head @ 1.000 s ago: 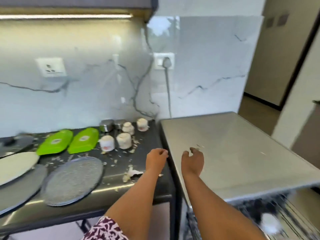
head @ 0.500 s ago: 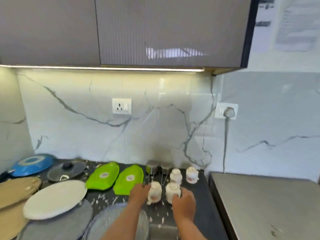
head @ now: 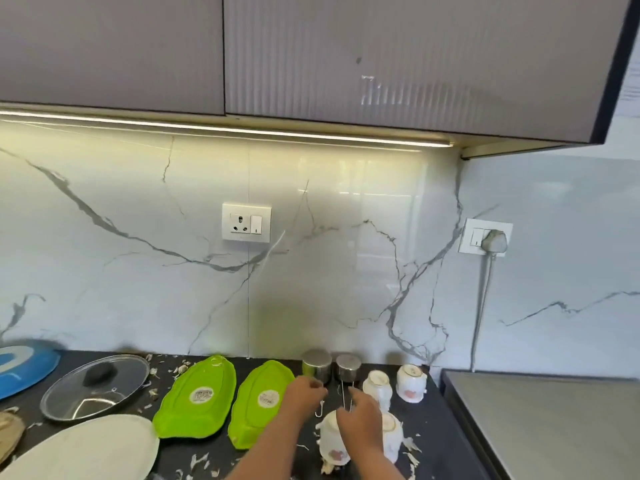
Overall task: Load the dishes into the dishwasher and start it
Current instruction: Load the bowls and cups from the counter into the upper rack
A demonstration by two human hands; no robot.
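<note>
Hands now reaching over the counter cups, off the dishwasher top: left hand [head: 304,393] pinching a wire handle [head: 321,408], right hand [head: 360,422] curling onto near cup [head: 332,441]; cups at 5 o'clock. Picking up is starting.

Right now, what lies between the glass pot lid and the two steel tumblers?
Two bright green leaf-shaped plastic trays lie there side by side, in the head view.
</note>
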